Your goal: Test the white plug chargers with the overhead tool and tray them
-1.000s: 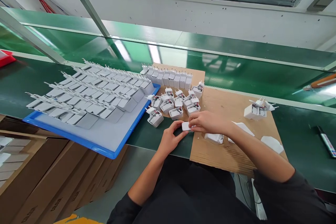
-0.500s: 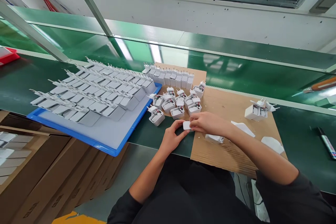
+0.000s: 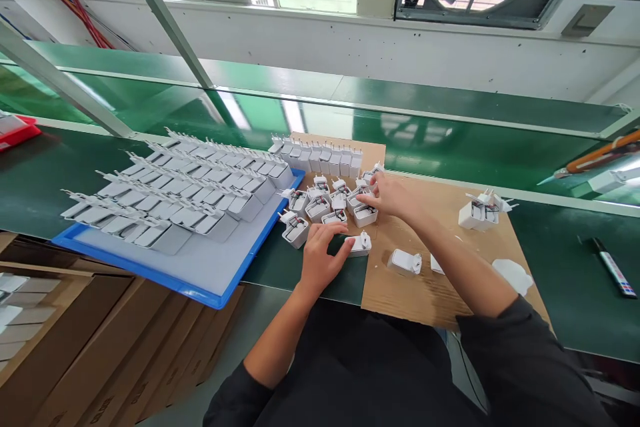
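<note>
My left hand (image 3: 323,257) is over the green bench, thumb and fingers apart. Just beside its thumb lies a white plug adapter (image 3: 360,245), its pins pointing up at the right end. My right hand (image 3: 393,195) reaches over the cluster of white adapter housings with open tops, its fingers spread at the nearest housing (image 3: 366,215). Whether the fingertips touch it I cannot tell. Small dark and red parts show inside several housings, such as the one at the cluster's left (image 3: 295,232). Another adapter (image 3: 405,261) lies on the cardboard near my right forearm.
A blue-rimmed tray (image 3: 220,297) at left carries rows of adapters. Another row (image 3: 325,159) stands behind the cluster. On the right are more housings (image 3: 479,213), a white scrap (image 3: 513,275) and a marker (image 3: 616,270). Cardboard (image 3: 425,297) covers part of the bench.
Both hands have let go of the white adapter, which now lies on the bench. My right hand has moved up to the cluster; my left has drawn slightly left and down.
</note>
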`<state>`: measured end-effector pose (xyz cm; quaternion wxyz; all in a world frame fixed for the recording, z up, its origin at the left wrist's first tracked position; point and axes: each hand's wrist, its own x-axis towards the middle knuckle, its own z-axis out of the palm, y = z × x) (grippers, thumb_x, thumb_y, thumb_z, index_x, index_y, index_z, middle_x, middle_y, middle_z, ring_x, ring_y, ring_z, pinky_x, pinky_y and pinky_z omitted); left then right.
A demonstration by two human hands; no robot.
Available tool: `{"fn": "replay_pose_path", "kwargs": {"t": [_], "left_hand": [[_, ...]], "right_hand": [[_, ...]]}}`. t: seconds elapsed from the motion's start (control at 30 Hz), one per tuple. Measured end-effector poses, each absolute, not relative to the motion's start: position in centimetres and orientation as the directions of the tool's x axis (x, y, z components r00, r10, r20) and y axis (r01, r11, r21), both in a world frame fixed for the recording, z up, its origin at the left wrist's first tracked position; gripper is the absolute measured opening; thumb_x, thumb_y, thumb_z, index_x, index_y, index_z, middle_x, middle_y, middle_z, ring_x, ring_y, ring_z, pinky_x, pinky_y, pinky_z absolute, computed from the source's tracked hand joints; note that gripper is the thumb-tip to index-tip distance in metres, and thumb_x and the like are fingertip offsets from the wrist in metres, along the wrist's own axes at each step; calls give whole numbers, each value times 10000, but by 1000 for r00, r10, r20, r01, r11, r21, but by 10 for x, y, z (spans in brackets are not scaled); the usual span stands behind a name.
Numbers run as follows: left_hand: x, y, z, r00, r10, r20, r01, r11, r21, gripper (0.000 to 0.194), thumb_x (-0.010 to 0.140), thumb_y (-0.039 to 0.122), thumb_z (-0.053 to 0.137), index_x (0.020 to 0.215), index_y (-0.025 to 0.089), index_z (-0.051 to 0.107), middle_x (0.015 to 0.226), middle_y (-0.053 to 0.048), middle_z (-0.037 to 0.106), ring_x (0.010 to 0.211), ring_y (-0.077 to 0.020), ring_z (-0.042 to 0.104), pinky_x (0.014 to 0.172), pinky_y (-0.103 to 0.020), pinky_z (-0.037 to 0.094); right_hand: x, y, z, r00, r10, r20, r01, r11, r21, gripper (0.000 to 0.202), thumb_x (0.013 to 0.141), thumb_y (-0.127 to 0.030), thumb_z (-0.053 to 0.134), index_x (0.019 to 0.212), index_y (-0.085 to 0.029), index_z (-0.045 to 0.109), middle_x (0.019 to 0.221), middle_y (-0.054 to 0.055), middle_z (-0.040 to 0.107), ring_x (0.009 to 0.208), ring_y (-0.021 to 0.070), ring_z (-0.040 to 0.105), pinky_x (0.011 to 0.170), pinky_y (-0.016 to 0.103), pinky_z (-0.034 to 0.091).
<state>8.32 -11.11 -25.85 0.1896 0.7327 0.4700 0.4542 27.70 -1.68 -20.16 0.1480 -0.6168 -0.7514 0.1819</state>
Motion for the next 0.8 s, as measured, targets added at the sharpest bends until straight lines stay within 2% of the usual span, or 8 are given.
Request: {"fn": "replay_pose_path", "kwargs": {"t": [0.1, 0.2, 0.27, 0.5, 0.8], "left_hand": [[88, -88, -246, 171, 829, 533, 656, -499, 565, 108, 849, 318, 614, 885, 230, 665, 1005, -56, 688, 992, -251, 567, 906, -421, 454], [97, -68, -246, 216, 842, 494, 760, -462, 456, 189, 745, 321, 734, 914, 243, 699, 1172, -91, 614, 1118, -330, 491, 940, -480, 423], [102, -61, -249, 244, 856, 455, 790, -448, 418, 283, 690, 320, 785, 951, 249, 703, 1267, -110, 550, 1178, -373, 442, 945, -521, 414], [107, -53, -259, 299, 870, 391, 799, -453, 395, 274, 666, 350, 806, 902, 240, 721, 1348, -131, 470, 1238, -410, 372, 953, -580, 396], [106, -48, -262, 308, 878, 366, 782, -453, 428, 265, 655, 307, 815, 905, 252, 743, 1367, -103, 483, 1227, -416, 380, 944, -592, 400]], "right_hand": [[273, -10, -211, -180, 984, -14, 879, 154, -451, 477, 761, -459, 657, 1088, -161, 479, 783, 56, 649, 698, 226, 604, 620, 301, 414], [277, -16, -214, -196, 980, 15, 858, 179, -482, 394, 775, -356, 624, 1091, -162, 489, 778, 37, 637, 683, 200, 595, 626, 292, 418], [285, -23, -213, -245, 969, 40, 824, 230, -518, 337, 793, -346, 596, 1071, -171, 517, 798, 32, 639, 684, 178, 595, 638, 283, 436], [317, -44, -212, -479, 870, 120, 651, 443, -616, 293, 830, -378, 582, 1069, -208, 579, 1082, 51, 668, 892, 171, 622, 818, 323, 499], [324, -40, -220, -580, 801, 146, 583, 534, -613, 292, 849, -372, 584, 1094, -214, 591, 1076, 64, 666, 903, 194, 607, 840, 359, 484]]}}
